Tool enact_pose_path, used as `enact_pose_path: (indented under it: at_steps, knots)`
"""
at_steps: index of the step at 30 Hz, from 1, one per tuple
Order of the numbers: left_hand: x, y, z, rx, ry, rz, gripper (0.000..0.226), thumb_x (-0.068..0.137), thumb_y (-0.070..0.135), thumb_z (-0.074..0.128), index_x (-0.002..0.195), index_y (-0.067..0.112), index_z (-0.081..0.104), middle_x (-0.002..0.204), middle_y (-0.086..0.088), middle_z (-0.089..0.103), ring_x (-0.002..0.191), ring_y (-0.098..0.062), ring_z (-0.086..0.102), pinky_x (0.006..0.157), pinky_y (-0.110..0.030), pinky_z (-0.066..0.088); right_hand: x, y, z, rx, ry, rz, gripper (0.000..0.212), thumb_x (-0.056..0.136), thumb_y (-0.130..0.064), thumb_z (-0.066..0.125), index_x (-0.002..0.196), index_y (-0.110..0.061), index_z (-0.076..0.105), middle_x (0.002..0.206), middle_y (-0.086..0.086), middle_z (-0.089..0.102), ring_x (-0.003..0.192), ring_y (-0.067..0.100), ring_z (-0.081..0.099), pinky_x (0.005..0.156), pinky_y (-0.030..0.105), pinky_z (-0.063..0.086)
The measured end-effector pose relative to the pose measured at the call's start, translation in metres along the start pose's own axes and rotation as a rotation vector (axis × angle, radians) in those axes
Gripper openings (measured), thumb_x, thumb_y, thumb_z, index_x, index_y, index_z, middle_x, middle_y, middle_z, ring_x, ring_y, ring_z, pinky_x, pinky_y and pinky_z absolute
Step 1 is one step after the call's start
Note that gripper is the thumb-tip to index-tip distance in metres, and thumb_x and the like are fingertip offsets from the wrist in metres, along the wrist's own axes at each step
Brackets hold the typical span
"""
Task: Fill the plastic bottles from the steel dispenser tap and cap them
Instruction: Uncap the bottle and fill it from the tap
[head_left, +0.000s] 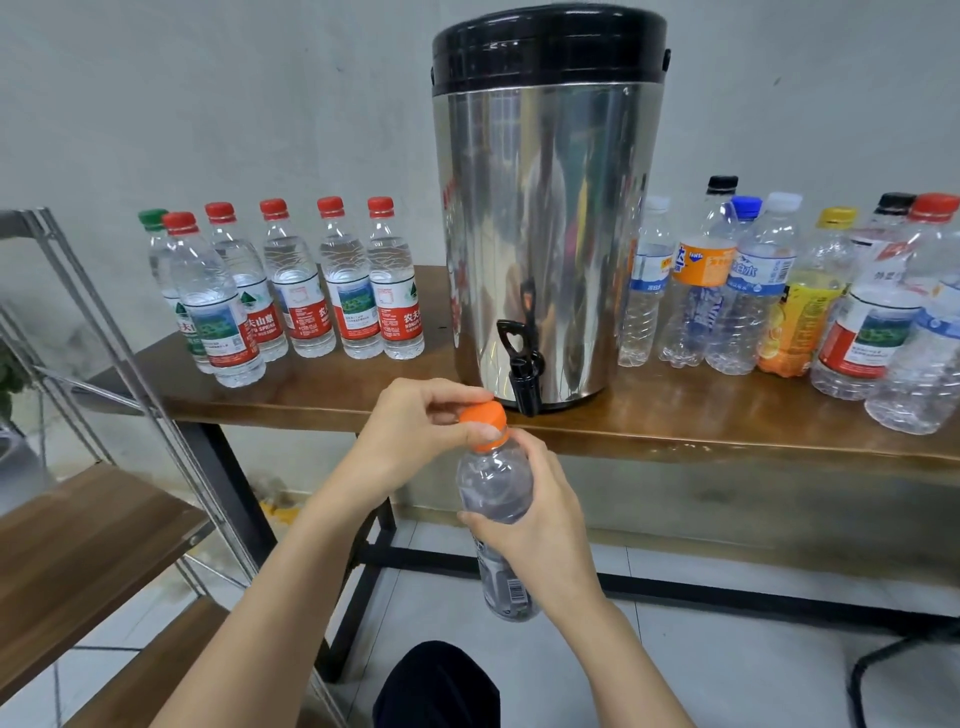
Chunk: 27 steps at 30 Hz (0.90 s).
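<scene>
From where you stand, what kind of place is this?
Probably a plain workroom set up for bottle filling: a steel dispenser stands on a wooden table against a bare wall, with capped bottles on both sides.

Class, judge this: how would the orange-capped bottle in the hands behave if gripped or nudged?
The orange-capped bottle looks full of clear liquid, so probably heavy for its size and stiff. Tall and narrow, it would likely tip if nudged near its cap. Smooth plastic may slip; the right hand wraps it.

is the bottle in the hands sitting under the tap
No, the bottle is held left of the tap, the left hand pinching its orange cap and the right hand gripping its body.
</scene>
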<state>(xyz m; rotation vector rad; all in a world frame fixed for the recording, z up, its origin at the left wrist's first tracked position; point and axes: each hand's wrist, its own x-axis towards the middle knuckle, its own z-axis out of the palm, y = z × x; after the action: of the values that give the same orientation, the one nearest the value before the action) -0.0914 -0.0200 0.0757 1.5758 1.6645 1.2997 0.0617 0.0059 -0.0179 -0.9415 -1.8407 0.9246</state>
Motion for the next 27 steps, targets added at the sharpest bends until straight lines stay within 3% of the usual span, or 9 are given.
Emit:
enact_pose_path:
  at_steps: [5, 10, 14, 17, 19, 22, 25, 27]
  knots:
    - [-0.001, 0.004, -0.002, 0.004, -0.053, 0.009, 0.034, 0.072, 0.014, 0.083, 0.102, 0.027, 0.073, 0.107, 0.007, 0.072, 0.097, -0.004, 0.069, 0.09, -0.02, 0.053, 0.0, -0.001, 0.0, -0.001, -0.004, -0.001, 0.085, 0.067, -0.033, 0.089, 0.13, -0.055, 0.036, 0.127, -0.028, 0.048, 0.117, 0.0, 0.051, 0.096, 0.032, 0.051]
    - [-0.005, 0.004, -0.008, -0.119, -0.167, 0.014, 0.035, 0.087, -0.004, 0.067, 0.118, 0.013, 0.069, 0.123, 0.006, 0.068, 0.11, -0.001, 0.065, 0.087, -0.013, 0.049, 0.003, -0.002, -0.002, 0.017, 0.005, 0.002, 0.085, 0.066, -0.031, 0.09, 0.133, -0.046, 0.04, 0.127, -0.023, 0.051, 0.115, 0.002, 0.054, 0.095, 0.035, 0.052]
    - [-0.007, 0.005, 0.0, -0.148, -0.053, 0.037, 0.024, 0.087, 0.009, 0.071, 0.11, 0.016, 0.073, 0.124, 0.007, 0.067, 0.109, -0.001, 0.065, 0.088, -0.016, 0.05, 0.006, -0.004, 0.0, 0.005, 0.01, -0.004, 0.084, 0.066, -0.031, 0.09, 0.131, -0.047, 0.04, 0.127, -0.023, 0.052, 0.115, 0.002, 0.054, 0.095, 0.034, 0.052]
    - [-0.005, -0.001, 0.008, -0.06, 0.077, 0.044, 0.026, 0.08, 0.022, 0.078, 0.105, 0.023, 0.07, 0.107, 0.006, 0.071, 0.099, -0.005, 0.068, 0.088, -0.019, 0.052, 0.009, -0.005, 0.003, -0.002, 0.008, -0.004, 0.083, 0.065, -0.033, 0.09, 0.13, -0.049, 0.039, 0.127, -0.024, 0.052, 0.115, 0.001, 0.054, 0.094, 0.035, 0.053]
    - [-0.005, -0.002, 0.009, -0.105, 0.054, 0.003, 0.028, 0.087, 0.021, 0.073, 0.114, 0.021, 0.064, 0.103, 0.004, 0.074, 0.098, -0.008, 0.069, 0.088, -0.021, 0.053, 0.01, -0.005, 0.004, 0.007, 0.01, -0.004, 0.084, 0.065, -0.033, 0.09, 0.131, -0.048, 0.04, 0.128, -0.024, 0.052, 0.117, 0.001, 0.053, 0.094, 0.034, 0.052]
    - [-0.006, -0.001, 0.008, -0.194, -0.034, -0.049, 0.028, 0.095, 0.03, 0.062, 0.122, 0.023, 0.058, 0.114, 0.006, 0.073, 0.108, -0.008, 0.066, 0.095, -0.025, 0.051, 0.011, -0.005, 0.006, 0.013, 0.005, -0.007, 0.084, 0.065, -0.032, 0.09, 0.131, -0.047, 0.041, 0.128, -0.025, 0.052, 0.117, -0.001, 0.052, 0.096, 0.031, 0.05]
    - [-0.004, -0.005, 0.009, -0.08, 0.074, -0.021, 0.053, 0.069, 0.052, 0.072, 0.115, 0.03, 0.058, 0.109, 0.009, 0.07, 0.106, -0.006, 0.063, 0.098, -0.03, 0.049, 0.012, -0.008, 0.009, 0.005, -0.021, -0.005, 0.082, 0.066, -0.034, 0.09, 0.129, -0.05, 0.039, 0.128, -0.026, 0.05, 0.117, -0.003, 0.05, 0.096, 0.028, 0.049]
    - [-0.003, -0.01, 0.006, -0.08, 0.143, -0.005, 0.058, 0.064, 0.049, 0.077, 0.113, 0.029, 0.057, 0.098, 0.006, 0.073, 0.099, -0.011, 0.066, 0.096, -0.035, 0.051, 0.014, -0.01, 0.011, 0.008, -0.03, -0.008, 0.081, 0.066, -0.033, 0.09, 0.126, -0.052, 0.039, 0.127, -0.025, 0.051, 0.116, -0.003, 0.051, 0.094, 0.027, 0.05]
